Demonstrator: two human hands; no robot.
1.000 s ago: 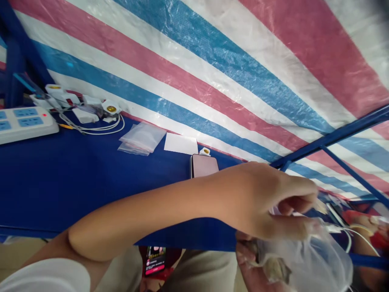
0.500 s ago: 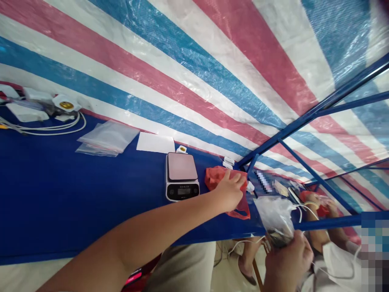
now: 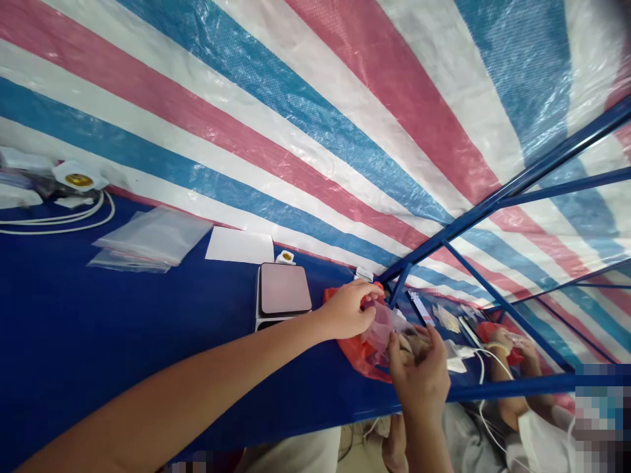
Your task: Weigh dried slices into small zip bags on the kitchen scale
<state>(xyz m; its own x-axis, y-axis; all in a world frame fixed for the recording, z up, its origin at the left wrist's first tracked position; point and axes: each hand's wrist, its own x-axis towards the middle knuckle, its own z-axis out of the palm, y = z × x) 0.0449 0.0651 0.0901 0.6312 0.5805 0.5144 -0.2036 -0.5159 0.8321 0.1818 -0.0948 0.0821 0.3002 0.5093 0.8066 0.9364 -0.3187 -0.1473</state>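
My right hand (image 3: 421, 371) is closed round a clear plastic bag (image 3: 387, 323) with brownish contents that I cannot make out. At the bag's other end, the curled fingers of my left hand (image 3: 352, 309) pinch its edge. Both hands hold the bag over a red plastic bag (image 3: 357, 355), which lies crumpled on the blue table. Left of the red bag stands a kitchen scale (image 3: 286, 289) with a pinkish top plate. My left forearm crosses in front of the scale and covers most of its display.
Clear zip bags (image 3: 158, 236), a white paper (image 3: 240, 244) and a small white-and-gold item (image 3: 285, 257) lie along the back. White cables (image 3: 73, 223) are at left. A blue metal frame (image 3: 444, 236) rises at right; beyond it, another person's hands (image 3: 515, 345) are over a red bag.
My right hand has brought the clear bag up and left, over the red bag. My left hand has gone from resting on the red bag to pinching the clear one. The view has shifted slightly.
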